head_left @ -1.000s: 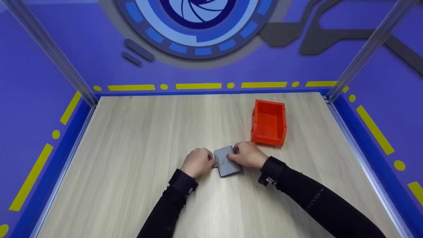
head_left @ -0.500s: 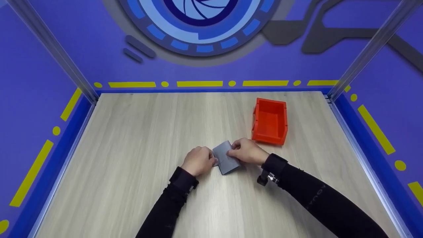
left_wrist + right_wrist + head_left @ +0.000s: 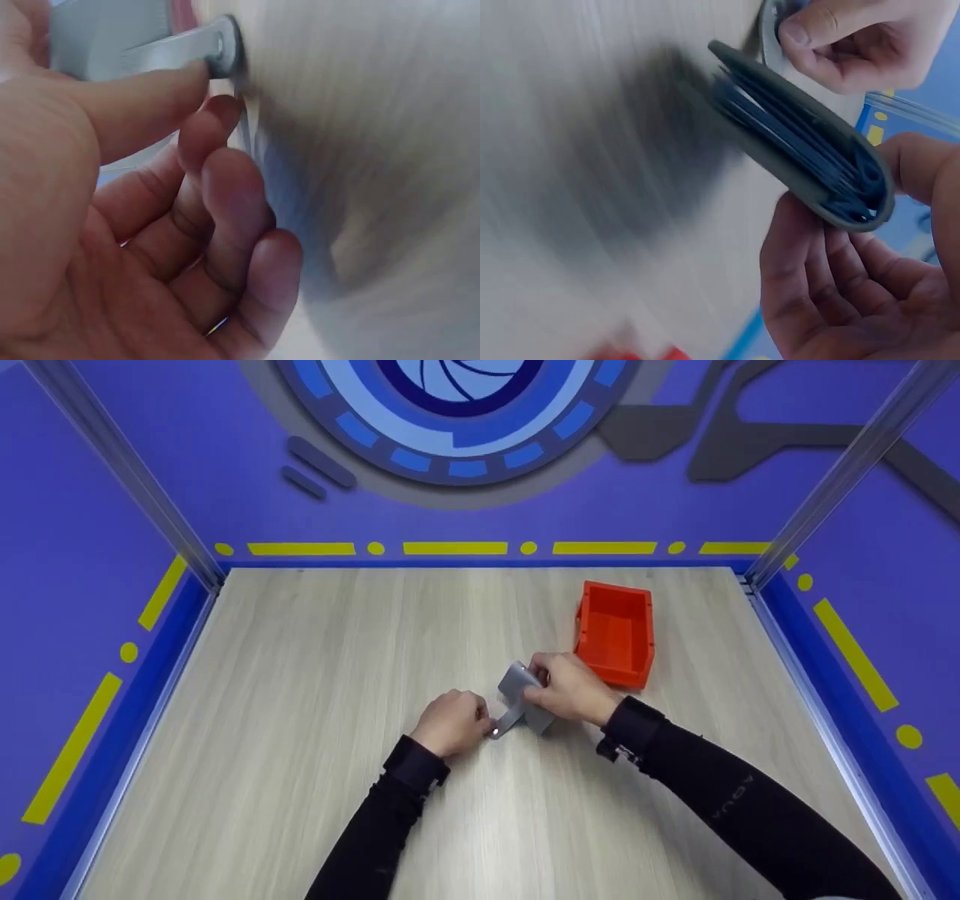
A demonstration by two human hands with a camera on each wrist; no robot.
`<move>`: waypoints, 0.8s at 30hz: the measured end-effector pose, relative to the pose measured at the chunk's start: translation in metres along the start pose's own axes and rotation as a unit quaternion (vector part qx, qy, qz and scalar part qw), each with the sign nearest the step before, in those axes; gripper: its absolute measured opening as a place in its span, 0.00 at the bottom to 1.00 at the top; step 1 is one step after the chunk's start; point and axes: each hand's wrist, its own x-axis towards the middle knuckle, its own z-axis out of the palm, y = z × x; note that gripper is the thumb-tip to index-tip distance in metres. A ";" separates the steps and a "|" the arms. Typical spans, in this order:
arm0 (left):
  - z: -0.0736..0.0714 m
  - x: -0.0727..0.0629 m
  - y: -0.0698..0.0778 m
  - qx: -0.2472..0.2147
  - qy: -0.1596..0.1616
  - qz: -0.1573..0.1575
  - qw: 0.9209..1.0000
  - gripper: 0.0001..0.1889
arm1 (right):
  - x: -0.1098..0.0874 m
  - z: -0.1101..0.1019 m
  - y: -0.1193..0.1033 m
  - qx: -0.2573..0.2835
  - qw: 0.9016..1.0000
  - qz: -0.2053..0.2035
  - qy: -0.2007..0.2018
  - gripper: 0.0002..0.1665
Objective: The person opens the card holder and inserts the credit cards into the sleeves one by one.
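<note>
A grey folding card wallet [image 3: 517,681] is tilted on edge near the middle of the table in the head view. My right hand [image 3: 571,688] grips it, thumb on one face and fingers on the other. Seen end-on in the right wrist view, the wallet [image 3: 802,135] has several dark blue inner sleeves between its covers. A narrow strap [image 3: 508,722] with a round metal snap runs from it towards my left hand [image 3: 454,725]. In the left wrist view, the thumb and index finger pinch this strap [image 3: 180,51] just behind the snap, and the other fingers curl loosely.
An orange-red open bin [image 3: 616,634] stands on the wood-grain table [image 3: 337,660], just beyond my right hand. Blue panels [image 3: 420,521] with yellow markings enclose the table at the back and sides, with metal posts at the corners.
The wallet has swung away from my left hand and tipped up in my right hand, which moved slightly up and right. The strap now stretches out between them. My left hand stays nearly in place.
</note>
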 end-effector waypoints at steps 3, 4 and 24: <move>-0.002 0.000 0.000 0.001 0.015 -0.007 1.000 0.14 | -0.002 -0.008 -0.007 -0.034 0.998 -0.026 0.049 0.10; -0.003 -0.001 0.000 0.002 0.020 -0.007 1.000 0.14 | -0.003 -0.010 -0.009 -0.049 0.996 -0.035 0.066 0.10; -0.008 -0.001 -0.003 -0.001 0.038 0.004 0.999 0.23 | -0.021 0.077 0.003 -0.385 0.866 -0.278 0.158 0.10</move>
